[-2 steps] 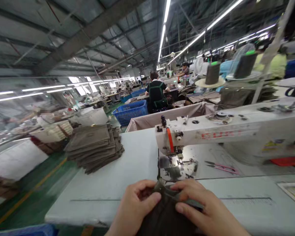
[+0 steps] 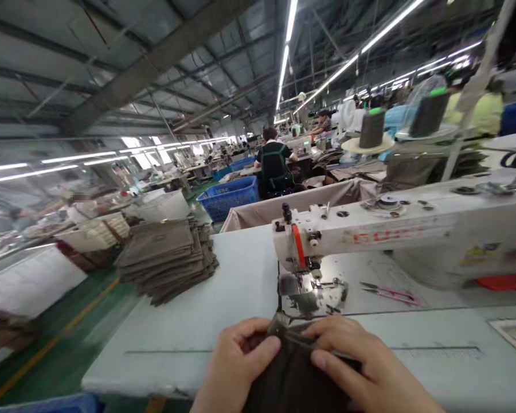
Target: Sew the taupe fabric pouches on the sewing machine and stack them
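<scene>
A dark grey-brown fabric piece (image 2: 294,376) hangs over the table's front edge, its upper edge pinched by both hands. My left hand (image 2: 241,358) closes thumb and fingers on its upper left corner, where a small lighter flap stands up. On the other side my right hand (image 2: 352,358) grips the same edge between thumb and fingers. Just beyond the fingertips is the needle and presser foot area of a white sewing machine (image 2: 408,226); the fabric lies in front of the foot, apart from it. The lower part of the fabric runs out of view.
Pink-handled thread snips (image 2: 393,293) lie right of the needle. A tall stack of dark fabric pieces (image 2: 165,255) rests at the table's left edge. Behind the table are a cloth-lined bin (image 2: 258,215), a blue basket (image 2: 230,198) and a seated co-worker (image 2: 275,160). Thread cones (image 2: 372,129) stand at right.
My right hand shifts slightly right along the fabric's edge, and the edge looks a little flatter between the hands. Both hands keep their grip.
</scene>
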Demonstrator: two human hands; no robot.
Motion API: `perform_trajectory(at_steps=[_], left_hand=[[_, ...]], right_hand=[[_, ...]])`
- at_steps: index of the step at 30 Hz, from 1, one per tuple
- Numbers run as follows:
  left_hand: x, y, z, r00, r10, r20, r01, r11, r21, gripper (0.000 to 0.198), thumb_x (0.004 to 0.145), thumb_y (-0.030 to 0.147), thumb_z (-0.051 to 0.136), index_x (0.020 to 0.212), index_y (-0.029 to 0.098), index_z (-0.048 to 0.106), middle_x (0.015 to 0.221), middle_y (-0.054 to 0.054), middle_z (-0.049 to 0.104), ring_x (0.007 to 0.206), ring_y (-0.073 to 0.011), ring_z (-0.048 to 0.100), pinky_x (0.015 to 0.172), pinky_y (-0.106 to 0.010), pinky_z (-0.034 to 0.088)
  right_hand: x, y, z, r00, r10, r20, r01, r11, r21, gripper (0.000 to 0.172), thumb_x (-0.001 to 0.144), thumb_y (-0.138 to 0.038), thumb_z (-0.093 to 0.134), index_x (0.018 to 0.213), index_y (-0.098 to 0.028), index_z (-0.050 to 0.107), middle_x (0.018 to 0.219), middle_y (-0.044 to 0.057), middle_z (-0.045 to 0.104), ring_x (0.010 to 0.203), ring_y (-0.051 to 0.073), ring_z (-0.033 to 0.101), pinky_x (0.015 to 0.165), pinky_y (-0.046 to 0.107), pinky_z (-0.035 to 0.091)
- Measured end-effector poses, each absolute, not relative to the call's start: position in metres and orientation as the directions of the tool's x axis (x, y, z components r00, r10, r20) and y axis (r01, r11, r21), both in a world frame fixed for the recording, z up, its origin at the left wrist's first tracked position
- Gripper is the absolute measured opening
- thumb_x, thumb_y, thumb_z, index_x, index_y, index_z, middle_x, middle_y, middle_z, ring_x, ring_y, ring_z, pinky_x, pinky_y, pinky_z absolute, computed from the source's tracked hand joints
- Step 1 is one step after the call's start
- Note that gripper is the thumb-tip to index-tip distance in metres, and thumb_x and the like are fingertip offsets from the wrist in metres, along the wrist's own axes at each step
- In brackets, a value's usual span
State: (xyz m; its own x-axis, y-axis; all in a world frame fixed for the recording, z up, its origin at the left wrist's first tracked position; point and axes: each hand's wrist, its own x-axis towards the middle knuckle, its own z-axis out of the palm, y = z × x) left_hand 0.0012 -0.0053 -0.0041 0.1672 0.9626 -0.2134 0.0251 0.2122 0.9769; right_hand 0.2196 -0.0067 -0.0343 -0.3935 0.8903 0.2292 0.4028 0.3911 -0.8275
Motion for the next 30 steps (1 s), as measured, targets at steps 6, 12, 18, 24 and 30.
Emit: perform_trajectory(at_steps=[6,12,18,24,30], left_hand=[[0.008,-0.017,-0.004,0.058,0.97,-0.234,-0.197,0.241,0.95,0.035,0.062,0.034,0.084,0.086,0.012,0.072,0.076,-0.007,0.07,0.07,-0.0187,0.064,0.069,-0.029,0.051],[0.012,-0.019,-0.007,0.044,0.963,-0.268,-0.27,0.269,0.924,0.034,0.06,0.033,0.085,0.082,0.012,0.07,0.073,-0.006,0.068,0.064,-0.0167,0.062,0.066,-0.029,0.051],[0.003,-0.015,-0.011,0.115,0.953,-0.279,-0.189,0.296,0.936,0.03,0.067,0.035,0.08,0.085,0.014,0.067,0.072,-0.002,0.065,0.062,-0.0136,0.058,0.063,-0.024,0.046],[-0.025,0.03,0.018,0.458,0.83,-0.318,0.541,0.023,0.841,0.027,0.08,0.036,0.064,0.094,0.013,0.066,0.077,-0.002,0.065,0.067,-0.0131,0.056,0.059,-0.02,0.042],[-0.009,0.108,-0.028,0.41,0.888,-0.209,0.833,-0.271,0.482,0.006,0.076,0.019,0.063,0.079,0.016,0.068,0.075,-0.002,0.066,0.075,-0.0194,0.06,0.07,-0.028,0.046]], right_hand=[[0.22,-0.011,-0.019,-0.317,0.924,0.212,0.384,0.329,-0.863,0.015,0.087,-0.034,0.059,0.078,-0.026,0.068,0.098,-0.001,0.068,0.096,0.018,0.061,0.088,0.028,0.045],[0.216,-0.014,-0.017,-0.256,0.962,0.098,0.364,0.19,-0.912,0.013,0.081,-0.028,0.06,0.069,-0.023,0.059,0.087,-0.003,0.068,0.083,0.016,0.064,0.076,0.024,0.047],[0.212,-0.016,-0.016,-0.228,0.968,0.108,0.381,0.191,-0.905,0.011,0.077,-0.018,0.058,0.07,-0.022,0.05,0.071,-0.004,0.062,0.068,0.013,0.06,0.063,0.021,0.046],[0.197,-0.011,-0.027,-0.634,0.704,0.32,0.22,0.561,-0.798,0.04,0.08,-0.004,0.051,0.111,-0.027,0.065,0.096,-0.004,0.071,0.082,0.009,0.066,0.075,0.015,0.048],[0.171,0.043,-0.079,-0.678,0.683,0.271,0.59,0.726,-0.354,0.02,0.084,-0.008,0.057,0.095,-0.019,0.069,0.083,0.003,0.07,0.077,0.019,0.065,0.074,0.028,0.05]])
